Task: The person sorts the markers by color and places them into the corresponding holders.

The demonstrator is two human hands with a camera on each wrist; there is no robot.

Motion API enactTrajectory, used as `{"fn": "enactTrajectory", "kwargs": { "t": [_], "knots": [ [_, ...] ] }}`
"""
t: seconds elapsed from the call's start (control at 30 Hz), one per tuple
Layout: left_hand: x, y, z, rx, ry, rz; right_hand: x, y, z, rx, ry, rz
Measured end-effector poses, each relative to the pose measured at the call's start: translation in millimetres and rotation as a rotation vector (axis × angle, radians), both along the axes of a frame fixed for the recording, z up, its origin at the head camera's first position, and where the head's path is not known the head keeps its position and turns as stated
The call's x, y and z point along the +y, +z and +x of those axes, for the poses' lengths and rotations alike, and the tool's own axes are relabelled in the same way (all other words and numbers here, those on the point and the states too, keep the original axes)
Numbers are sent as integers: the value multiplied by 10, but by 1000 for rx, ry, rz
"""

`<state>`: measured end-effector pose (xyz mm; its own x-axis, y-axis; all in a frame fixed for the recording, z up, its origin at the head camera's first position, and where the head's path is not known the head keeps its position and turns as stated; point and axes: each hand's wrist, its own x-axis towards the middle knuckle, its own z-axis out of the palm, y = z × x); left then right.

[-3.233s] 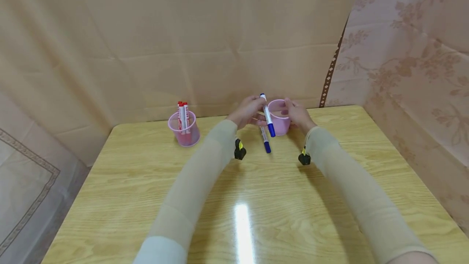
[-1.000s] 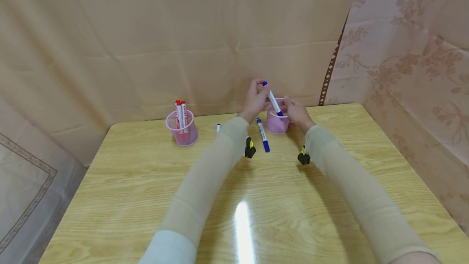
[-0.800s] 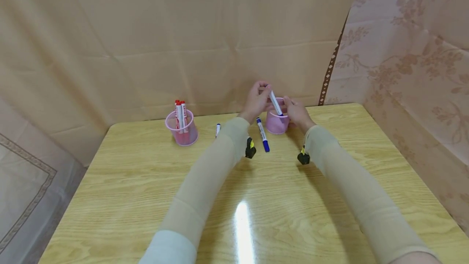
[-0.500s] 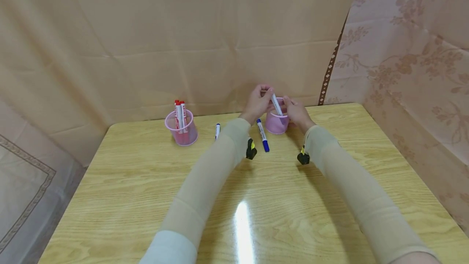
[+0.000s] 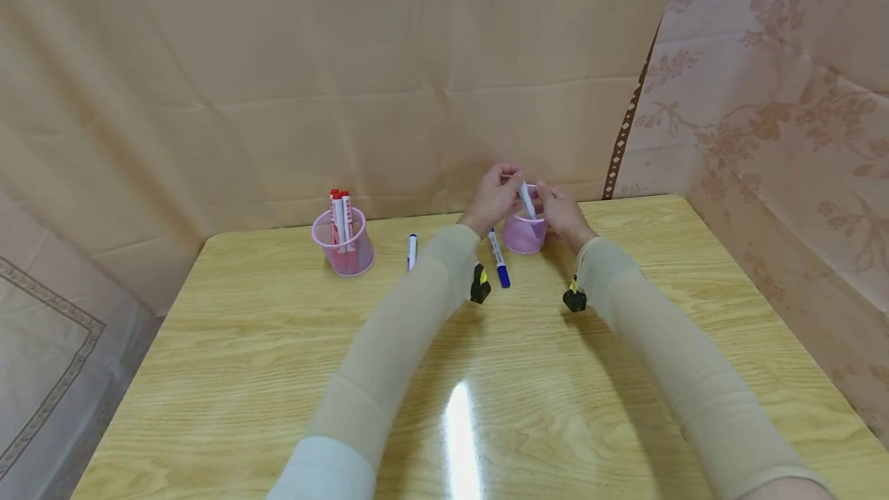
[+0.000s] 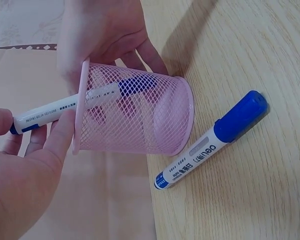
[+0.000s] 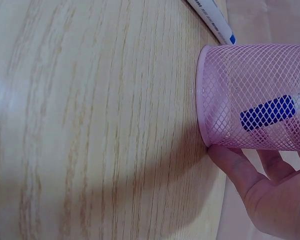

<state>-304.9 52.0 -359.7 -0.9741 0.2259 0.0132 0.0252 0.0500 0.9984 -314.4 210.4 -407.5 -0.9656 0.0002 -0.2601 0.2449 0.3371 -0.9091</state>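
Note:
At the table's back right, a pink mesh pen holder (image 5: 525,239) stands upright. My right hand (image 5: 566,218) grips its right side, thumb at the rim and fingers behind the mesh. A blue-capped whiteboard marker (image 6: 55,111) slants into the holder, its cap pointing down inside. My left hand (image 5: 495,195) pinches the marker's upper end, just above the rim. Through the mesh in the right wrist view, the blue cap (image 7: 267,114) shows above the holder's base. Another blue whiteboard marker (image 5: 500,261) lies on the table, left of the holder.
A second pink mesh holder (image 5: 356,262) stands at the back left with several red-capped markers (image 5: 340,216) upright in it. Between the holders lies one more blue marker (image 5: 413,250), partly hidden by my left sleeve. A curtain hangs behind the table (image 5: 264,330).
My left hand has turned the marker from beside the holder to over it, then lowered it cap first past the rim. My right hand stays on the holder.

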Motion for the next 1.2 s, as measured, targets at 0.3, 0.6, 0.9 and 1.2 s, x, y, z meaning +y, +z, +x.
{"fn": "enactTrajectory", "kwargs": {
  "t": [0.3,0.6,0.9,1.2],
  "knots": [
    [79,18,34,-6,-10,8,2,11,9,-5,5,14],
    [111,6,55,85,-36,-101,-19,5,12,19,-20,6],
    [101,9,66,131,-47,-206,-12,-1,16,15,-30,-9],
    [121,10,54,149,-39,-255,0,-23,-3,18,-31,-21]
  ]
}}
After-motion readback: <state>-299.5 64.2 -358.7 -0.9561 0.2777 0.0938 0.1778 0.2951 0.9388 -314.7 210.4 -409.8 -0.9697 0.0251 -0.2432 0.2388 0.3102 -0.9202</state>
